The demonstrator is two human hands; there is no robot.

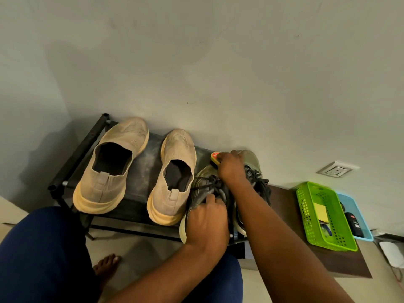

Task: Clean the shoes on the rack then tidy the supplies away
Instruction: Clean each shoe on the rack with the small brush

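Two beige slip-on shoes [109, 169] [172, 176] stand side by side on the black shoe rack [142, 162]. To their right sits a pair of grey-green laced sneakers [203, 189] [255, 171]. My left hand [207, 221] grips the heel part of the left sneaker. My right hand [231, 169] holds a shoe brush [215, 159] with a yellow body and red top against the sneaker's toe. Most of the brush is hidden under my fingers.
A green plastic basket [306, 206] with a yellow pad inside sits to the right on a dark mat, and a blue tray [360, 215] with a black item lies beside it. The wall with a socket [335, 170] is right behind the rack. My knees and bare foot [107, 267] are in front.
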